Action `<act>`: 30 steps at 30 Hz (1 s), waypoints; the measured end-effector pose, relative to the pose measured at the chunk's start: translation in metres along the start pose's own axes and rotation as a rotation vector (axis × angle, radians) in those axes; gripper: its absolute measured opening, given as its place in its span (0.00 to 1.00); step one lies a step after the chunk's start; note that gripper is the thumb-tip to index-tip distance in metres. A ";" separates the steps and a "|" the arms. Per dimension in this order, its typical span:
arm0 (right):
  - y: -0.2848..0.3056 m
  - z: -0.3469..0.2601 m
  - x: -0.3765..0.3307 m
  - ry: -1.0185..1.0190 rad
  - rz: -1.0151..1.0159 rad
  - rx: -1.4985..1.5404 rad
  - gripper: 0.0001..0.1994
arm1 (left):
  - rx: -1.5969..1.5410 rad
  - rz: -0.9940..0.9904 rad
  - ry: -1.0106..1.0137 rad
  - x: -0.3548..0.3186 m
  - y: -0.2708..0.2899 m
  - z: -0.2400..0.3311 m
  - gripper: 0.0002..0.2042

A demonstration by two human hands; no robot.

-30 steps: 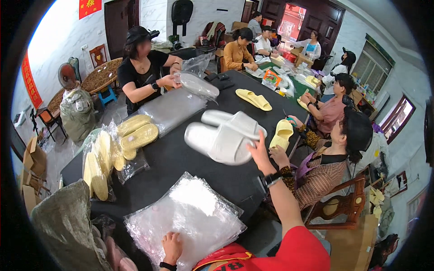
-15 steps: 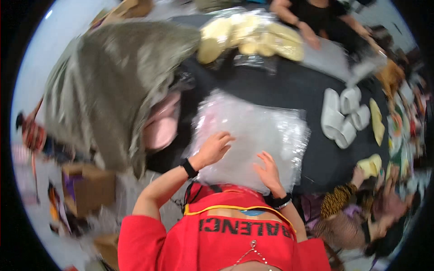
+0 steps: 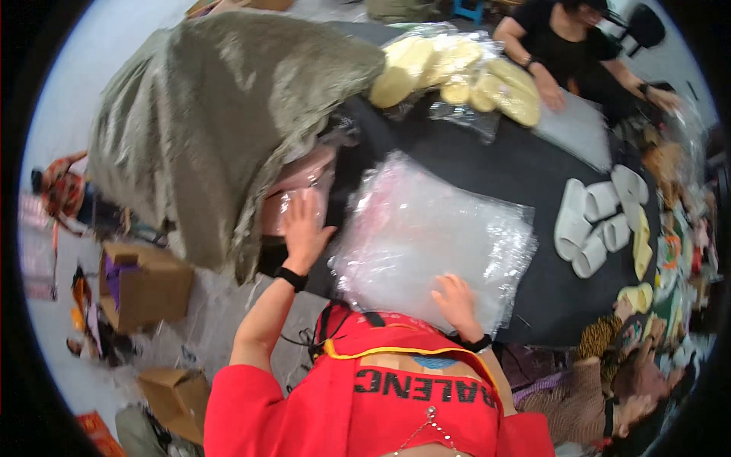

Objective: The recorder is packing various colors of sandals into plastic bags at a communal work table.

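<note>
A stack of clear plastic bags (image 3: pixel 426 236) lies in front of me on the black tabletop (image 3: pixel 487 164). My right hand (image 3: pixel 457 303) is over its near edge, fingers loosely spread and holding nothing. At the left, my left hand (image 3: pixel 306 232) reaches with fingers apart to the pink slippers (image 3: pixel 308 171) in clear wrapping. The fingertips overlap the wrapping; whether they press on it I cannot tell. These slippers stick out of the mouth of a large grey-green woven sack (image 3: pixel 205 129).
Bagged yellow slippers (image 3: pixel 457 65) lie along the far edge. Several white slippers (image 3: pixel 598 221) sit at the right, beside yellow ones (image 3: pixel 642 244). Across the table a person (image 3: pixel 567 46) handles clear bags; others work at the right. Cardboard boxes (image 3: pixel 156 286) stand on the floor at left.
My left hand has moved left and away from the plastic bags to the pink slippers. My right hand stays over the bags, slightly lower. The whole view has shifted a little.
</note>
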State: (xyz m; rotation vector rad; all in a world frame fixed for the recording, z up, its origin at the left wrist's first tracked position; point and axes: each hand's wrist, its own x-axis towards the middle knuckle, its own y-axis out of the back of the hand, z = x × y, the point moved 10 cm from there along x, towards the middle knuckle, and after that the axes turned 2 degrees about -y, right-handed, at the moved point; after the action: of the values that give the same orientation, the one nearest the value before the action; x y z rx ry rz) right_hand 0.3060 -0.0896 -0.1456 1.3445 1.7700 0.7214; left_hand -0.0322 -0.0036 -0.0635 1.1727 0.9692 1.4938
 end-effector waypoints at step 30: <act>-0.014 -0.001 0.001 -0.046 -0.045 -0.105 0.18 | 0.205 -0.770 -0.466 0.134 -0.099 0.041 0.22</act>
State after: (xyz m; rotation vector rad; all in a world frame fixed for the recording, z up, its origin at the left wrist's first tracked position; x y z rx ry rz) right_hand 0.2976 -0.0928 -0.1564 1.2381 1.6975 0.7422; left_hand 0.0191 0.1494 -0.1214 1.0436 1.0837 0.4943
